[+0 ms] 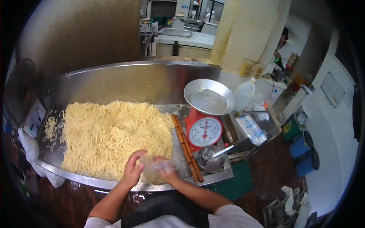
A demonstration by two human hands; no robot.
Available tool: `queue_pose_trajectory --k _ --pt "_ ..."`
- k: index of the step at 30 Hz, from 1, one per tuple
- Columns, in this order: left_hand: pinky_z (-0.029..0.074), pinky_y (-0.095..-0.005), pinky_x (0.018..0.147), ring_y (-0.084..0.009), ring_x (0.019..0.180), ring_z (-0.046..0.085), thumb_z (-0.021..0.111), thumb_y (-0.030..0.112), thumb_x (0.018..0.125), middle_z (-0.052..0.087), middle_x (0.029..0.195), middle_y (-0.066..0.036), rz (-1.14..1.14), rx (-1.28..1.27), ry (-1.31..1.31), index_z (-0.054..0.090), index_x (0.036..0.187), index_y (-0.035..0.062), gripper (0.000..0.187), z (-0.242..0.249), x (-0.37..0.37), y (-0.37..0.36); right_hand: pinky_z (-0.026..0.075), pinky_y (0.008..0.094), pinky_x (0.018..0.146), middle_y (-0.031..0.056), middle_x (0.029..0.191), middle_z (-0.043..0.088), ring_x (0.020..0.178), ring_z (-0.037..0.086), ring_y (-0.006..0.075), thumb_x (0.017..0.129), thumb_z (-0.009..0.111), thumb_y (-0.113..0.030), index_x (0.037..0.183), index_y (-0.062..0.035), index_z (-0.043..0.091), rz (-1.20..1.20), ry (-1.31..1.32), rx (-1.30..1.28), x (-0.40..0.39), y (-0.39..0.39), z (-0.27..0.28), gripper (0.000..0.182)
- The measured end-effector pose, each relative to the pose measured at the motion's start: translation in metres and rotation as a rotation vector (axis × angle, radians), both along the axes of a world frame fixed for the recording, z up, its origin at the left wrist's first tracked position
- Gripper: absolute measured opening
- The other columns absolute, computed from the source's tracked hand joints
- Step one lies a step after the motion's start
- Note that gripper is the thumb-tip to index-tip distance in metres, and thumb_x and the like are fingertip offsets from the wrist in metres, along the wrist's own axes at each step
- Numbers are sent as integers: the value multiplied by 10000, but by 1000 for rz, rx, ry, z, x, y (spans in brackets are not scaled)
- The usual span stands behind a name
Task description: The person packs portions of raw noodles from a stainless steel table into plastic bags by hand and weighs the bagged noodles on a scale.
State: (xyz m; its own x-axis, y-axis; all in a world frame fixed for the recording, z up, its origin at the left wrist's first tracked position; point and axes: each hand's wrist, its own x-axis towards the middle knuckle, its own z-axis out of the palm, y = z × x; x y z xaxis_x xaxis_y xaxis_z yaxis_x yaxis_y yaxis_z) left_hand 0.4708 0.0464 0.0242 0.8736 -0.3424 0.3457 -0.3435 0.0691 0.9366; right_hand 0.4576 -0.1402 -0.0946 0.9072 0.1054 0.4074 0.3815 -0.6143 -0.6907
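A wide heap of pale yellow noodles (114, 136) fills much of the metal tray (53, 165). Near the tray's front edge, my left hand (134, 167) is curved against the left side of a clear plastic bag (151, 170) with something yellowish inside. On the bag's right side, my right hand (168, 171) has its fingers round the whitish, blurred upper part of the plastic. Two brown sticks (186, 148) lie to the right of the noodles, beside a red scale (205, 131) topped by a round metal pan (210, 97).
Right of the sticks is a metal bowl (211, 164) with a white-handled utensil. A plastic jug (245, 91) and a blue-and-white package (251, 129) stand and lie farther right. Blue bins (302, 146) are on the floor. A person (283, 47) is in the back right.
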Motion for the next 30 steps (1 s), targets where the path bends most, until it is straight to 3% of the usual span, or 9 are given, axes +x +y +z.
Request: queue_pose_trajectory --k 3,8,14,17,20,23,24,26,30 --pt "311 -441 1041 -370 1227 416 684 314 763 438 1310 -233 210 483 -285 456 1248 -49 647 -16 1 3 472 437 810 180 1017 642 941 603 370 874 559 -244 1064 -56 621 -94 183 221 -2 6 -1 274" --pt "381 -474 938 -427 1030 524 698 194 702 585 1057 -233 235 376 -164 592 1061 2 422 -82 6 -33 474 462 700 215 871 645 812 612 408 898 527 -317 922 -27 651 -217 196 373 12 11 -10 316" --pt "434 -460 780 -395 862 549 651 122 698 592 895 -209 245 633 -438 607 917 4 253 -98 13 -41 444 467 567 235 670 596 617 616 388 906 510 -405 778 7 647 -294 423 181 27 9 -16 453" --pt "445 -466 734 -394 800 557 622 108 717 598 835 -199 355 770 -413 611 892 8 201 -103 14 -46 422 475 532 245 621 566 547 581 396 897 521 -425 721 17 627 -356 272 189 34 12 -23 487" --pt "457 -419 679 -333 738 578 588 136 784 614 790 -174 305 850 -321 609 917 5 188 -123 28 -42 437 446 539 201 592 584 535 590 348 888 544 -403 742 11 642 -338 499 146 38 9 -10 450" --pt "460 -372 637 -251 723 594 570 198 847 637 779 -124 277 373 409 613 977 -7 246 -146 52 -27 479 422 603 201 694 628 650 634 328 877 526 -418 801 -1 656 -251 650 301 41 10 -13 443" --pt "476 -324 717 -194 822 597 555 260 896 649 880 -83 188 64 619 615 1044 -14 318 -113 54 -26 482 408 615 187 710 632 666 635 311 881 523 -399 821 0 653 -157 415 362 39 14 -1 424" --pt "474 -318 785 -192 890 594 553 277 903 640 957 -82 -9 51 484 601 1095 -13 351 -90 56 -19 488 381 638 157 740 638 697 637 278 888 515 -361 862 3 645 40 -40 462 17 31 32 388" --pt "424 -315 929 -214 1065 550 583 345 882 590 1155 -124 -257 96 462 523 1208 -13 488 -25 38 -26 446 287 546 66 651 560 570 560 182 907 500 -348 787 -81 572 117 711 1280 31 36 42 301"
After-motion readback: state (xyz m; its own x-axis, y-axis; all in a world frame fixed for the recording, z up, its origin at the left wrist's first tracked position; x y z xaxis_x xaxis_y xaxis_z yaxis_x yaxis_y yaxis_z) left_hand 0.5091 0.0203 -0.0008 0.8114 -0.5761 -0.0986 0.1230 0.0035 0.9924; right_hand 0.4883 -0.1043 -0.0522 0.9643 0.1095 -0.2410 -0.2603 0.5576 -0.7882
